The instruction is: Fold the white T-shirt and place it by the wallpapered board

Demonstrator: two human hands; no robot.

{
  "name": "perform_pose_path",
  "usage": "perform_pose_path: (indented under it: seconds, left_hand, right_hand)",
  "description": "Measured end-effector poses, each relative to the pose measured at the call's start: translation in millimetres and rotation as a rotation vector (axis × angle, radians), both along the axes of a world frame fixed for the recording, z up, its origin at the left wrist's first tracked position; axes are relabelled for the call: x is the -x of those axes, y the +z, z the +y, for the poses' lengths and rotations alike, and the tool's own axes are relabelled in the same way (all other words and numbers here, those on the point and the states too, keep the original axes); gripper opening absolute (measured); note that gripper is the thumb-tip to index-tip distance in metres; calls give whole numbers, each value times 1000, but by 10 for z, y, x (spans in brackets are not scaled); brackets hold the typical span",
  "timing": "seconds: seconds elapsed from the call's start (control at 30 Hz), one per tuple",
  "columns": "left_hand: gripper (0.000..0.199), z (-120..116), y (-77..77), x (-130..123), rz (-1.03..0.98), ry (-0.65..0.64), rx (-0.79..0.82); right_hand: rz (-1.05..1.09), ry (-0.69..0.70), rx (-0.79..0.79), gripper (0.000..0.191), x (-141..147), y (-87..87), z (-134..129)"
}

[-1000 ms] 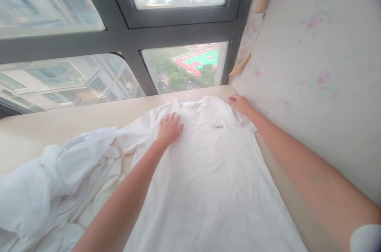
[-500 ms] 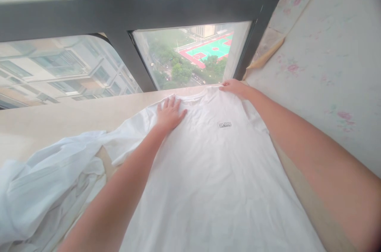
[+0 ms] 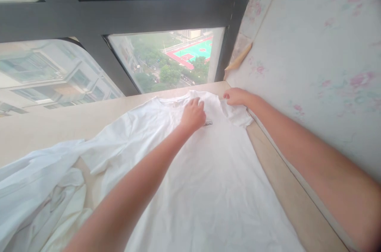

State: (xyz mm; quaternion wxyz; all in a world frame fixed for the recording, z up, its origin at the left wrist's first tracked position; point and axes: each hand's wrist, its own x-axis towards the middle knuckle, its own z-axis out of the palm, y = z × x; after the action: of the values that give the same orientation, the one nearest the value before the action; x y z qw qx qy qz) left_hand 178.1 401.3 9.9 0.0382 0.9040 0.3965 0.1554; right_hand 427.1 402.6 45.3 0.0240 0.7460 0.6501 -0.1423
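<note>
The white T-shirt point(image 3: 217, 180) lies front up on the window ledge point(image 3: 98, 121), collar toward the window frame point(image 3: 154, 16), body running down through the centre of the frame to the lower edge.

Possible faults (judgement):
- Skewed collar or new creases, if the left hand point(image 3: 194, 114) presses and drags on the chest while the right hand point(image 3: 236, 96) pulls at the shoulder.
- Doubled cloth at the right-hand sleeve point(image 3: 240, 117), which is short, rumpled and close to the wall point(image 3: 312, 45); insufficient room there would be the cause.
- Snagging of the opposite sleeve point(image 3: 104, 151) on the white garment pile point(image 3: 38, 196) at lower left, since the two appear to meet. A pull to the right could drag the pile along.

Pose:
- Left arm: enters at the lower left, crosses the shirt diagonally. Hand palm down beside the printed mark point(image 3: 208, 123), partly covering it; fingers bent. Whether cloth is gripped or only pressed cannot be told.
- Right arm: enters at the lower right, extends alongside the wall to the upper centre-right. Hand at the shoulder edge, fingers curled inward; a pinch on the cloth cannot be confirmed.
</note>
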Motion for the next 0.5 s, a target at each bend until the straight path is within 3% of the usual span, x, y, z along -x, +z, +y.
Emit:
perform_pose_path:
  seconds: [0.1, 0.17, 0.33, 0.5]
  left_hand:
    - [33, -104, -119, -537, -46, 7, 9]
    - [36, -120, -203, -725, -81, 32, 11]
    - [59, -135, -329, -773, -101, 59, 38]
    - [63, -145, -331, -759, -22, 68, 71]
  right_hand:
    - [-154, 70, 130, 41, 81, 52, -42]
    - [-201, 68, 159, 35, 114, 141, -71]
    - [-225, -65, 58, 38, 143, 452, -227]
    - [-352, -158, -65, 34, 110, 705, -369]
